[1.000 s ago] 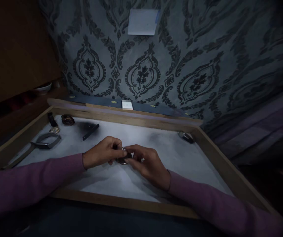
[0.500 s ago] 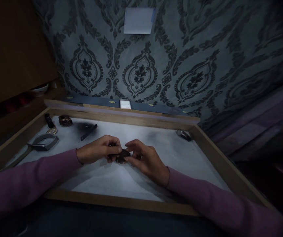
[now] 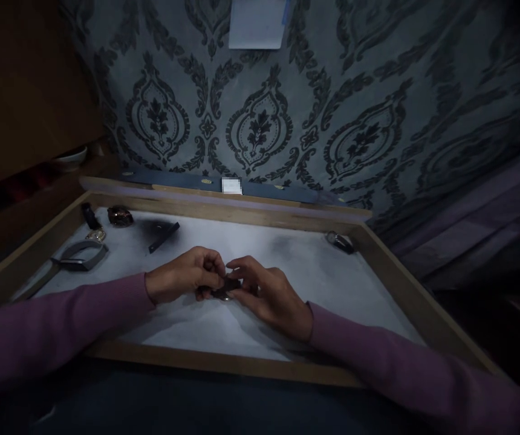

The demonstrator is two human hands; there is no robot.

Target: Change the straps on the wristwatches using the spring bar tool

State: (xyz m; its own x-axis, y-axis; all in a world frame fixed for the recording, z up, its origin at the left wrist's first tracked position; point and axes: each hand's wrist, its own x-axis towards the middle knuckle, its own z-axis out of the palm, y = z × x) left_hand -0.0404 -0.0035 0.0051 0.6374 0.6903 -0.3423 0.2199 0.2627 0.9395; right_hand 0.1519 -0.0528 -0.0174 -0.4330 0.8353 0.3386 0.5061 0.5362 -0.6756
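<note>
Between my hands, low over the white floor of the tray, is a small dark wristwatch [image 3: 227, 289] with a shiny edge, partly covered by fingers. My left hand [image 3: 194, 275] is closed on its left side, thumb and forefinger pinching together. From the right, my right hand [image 3: 271, 296] grips the watch's edge between thumb and fingers, with the forefinger raised and bent above it. Fingers hide much of the strap.
A shallow wooden-sided tray [image 3: 224, 359] surrounds the hands. At its left lie a black-strapped watch [image 3: 95, 234], a brown-gold watch [image 3: 120, 216], a grey band watch [image 3: 81, 257] and a dark flat bar [image 3: 164, 237]. Another watch [image 3: 340, 242] lies at back right. Patterned wall [image 3: 260, 127] behind.
The left fingers have shifted slightly on the watch, and the right forefinger has come a little nearer the left hand. The view has tilted slightly downward.
</note>
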